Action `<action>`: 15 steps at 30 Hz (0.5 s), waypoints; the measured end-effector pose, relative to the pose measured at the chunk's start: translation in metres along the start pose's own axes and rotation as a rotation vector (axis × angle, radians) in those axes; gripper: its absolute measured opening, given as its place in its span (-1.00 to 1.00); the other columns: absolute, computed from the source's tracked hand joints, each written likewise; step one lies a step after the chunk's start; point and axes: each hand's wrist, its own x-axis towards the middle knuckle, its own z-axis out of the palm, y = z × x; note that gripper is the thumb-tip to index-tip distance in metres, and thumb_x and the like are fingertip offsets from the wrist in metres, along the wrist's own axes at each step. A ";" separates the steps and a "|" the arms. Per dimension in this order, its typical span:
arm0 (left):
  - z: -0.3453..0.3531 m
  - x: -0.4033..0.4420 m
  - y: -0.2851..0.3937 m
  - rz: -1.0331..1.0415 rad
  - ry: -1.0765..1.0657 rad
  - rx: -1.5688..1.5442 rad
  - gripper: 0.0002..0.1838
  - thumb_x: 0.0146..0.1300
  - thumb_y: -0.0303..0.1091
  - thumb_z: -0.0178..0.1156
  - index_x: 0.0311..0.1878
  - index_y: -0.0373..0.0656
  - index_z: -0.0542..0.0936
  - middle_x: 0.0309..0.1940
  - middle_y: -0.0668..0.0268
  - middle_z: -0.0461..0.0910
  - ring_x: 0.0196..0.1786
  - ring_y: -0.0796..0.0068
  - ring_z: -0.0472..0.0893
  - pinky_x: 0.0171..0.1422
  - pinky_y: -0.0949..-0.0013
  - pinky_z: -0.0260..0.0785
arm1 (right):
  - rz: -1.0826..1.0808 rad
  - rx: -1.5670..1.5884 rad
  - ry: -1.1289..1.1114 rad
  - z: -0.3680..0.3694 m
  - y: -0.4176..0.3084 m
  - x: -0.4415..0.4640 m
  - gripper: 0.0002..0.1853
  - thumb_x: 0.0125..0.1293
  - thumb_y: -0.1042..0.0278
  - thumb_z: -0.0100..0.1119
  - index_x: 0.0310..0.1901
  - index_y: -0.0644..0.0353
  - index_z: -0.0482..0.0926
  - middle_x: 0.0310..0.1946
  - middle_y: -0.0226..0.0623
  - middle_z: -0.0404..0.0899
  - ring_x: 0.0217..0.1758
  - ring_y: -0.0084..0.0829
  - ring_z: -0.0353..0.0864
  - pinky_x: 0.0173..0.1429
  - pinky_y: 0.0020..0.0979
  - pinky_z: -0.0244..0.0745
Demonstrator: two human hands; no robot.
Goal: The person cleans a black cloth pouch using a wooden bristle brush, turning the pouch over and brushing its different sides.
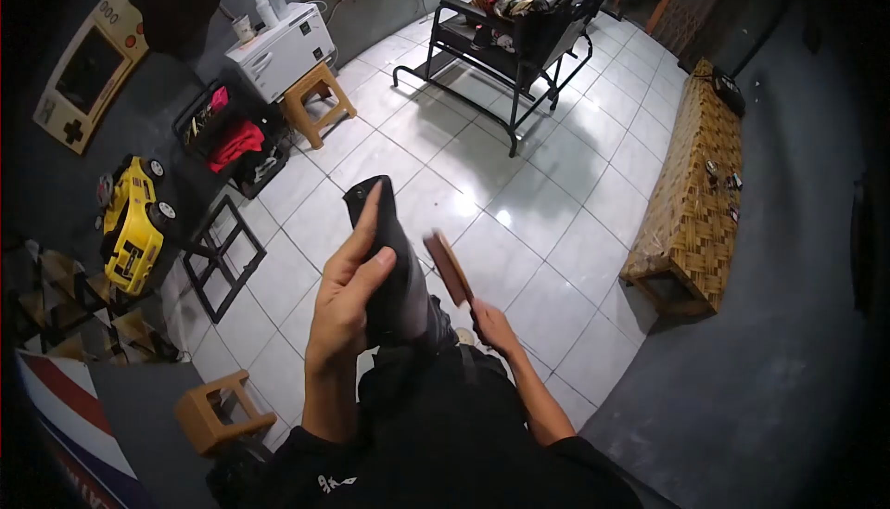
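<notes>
My left hand (345, 300) is closed around a long black leather-like piece (400, 277) with a smooth, slightly shiny face. Its index finger stretches up along the piece and its thumb presses on the near face; I cannot tell exactly what kind of item it is. A wooden-backed brush (449, 269) with dark brown bristles is gripped by its handle in my right hand (495, 325). The brush is tilted, a bit blurred, and stands to the right of the black piece, apart from it, with the bristles turned towards it.
Ahead stands a black metal-framed chair (482, 55) with clothes piled on it. A woven bamboo bench (681, 194) runs along the right wall. On the left are a yellow toy car (135, 231), a black frame (222, 259), a plastic stool (318, 106) and another stool (218, 416).
</notes>
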 end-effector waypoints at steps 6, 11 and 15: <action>0.005 -0.006 -0.003 -0.031 -0.221 -0.008 -0.40 0.27 -0.51 -0.08 0.39 -0.27 0.06 0.22 0.25 0.29 0.14 0.60 0.33 0.27 0.53 0.07 | -0.287 0.437 -0.163 0.016 -0.176 -0.030 -0.42 0.39 -0.15 -0.24 -0.01 0.31 0.43 -0.56 -0.61 0.29 -0.54 -0.74 0.23 -0.49 -0.68 0.12; -0.004 -0.009 0.011 -0.089 -0.206 -0.098 -0.39 0.24 -0.52 -0.06 0.38 -0.30 0.07 0.25 0.25 0.25 0.19 0.59 0.29 0.29 0.53 0.04 | -0.190 -0.301 -0.031 0.007 -0.068 0.019 -0.63 0.40 0.07 -0.16 -0.19 0.25 0.48 -0.41 0.07 0.47 -0.34 -0.05 0.51 -0.21 -0.26 0.40; -0.003 -0.010 0.005 -0.079 -0.171 -0.151 -0.36 0.21 -0.51 -0.04 0.38 -0.30 0.07 0.25 0.24 0.26 0.20 0.57 0.30 0.30 0.52 0.04 | 0.128 -0.725 -0.095 -0.020 0.061 0.017 -0.40 0.37 -0.15 -0.33 -0.20 0.26 0.56 -0.21 0.07 0.55 -0.09 0.03 0.53 -0.04 -0.14 0.42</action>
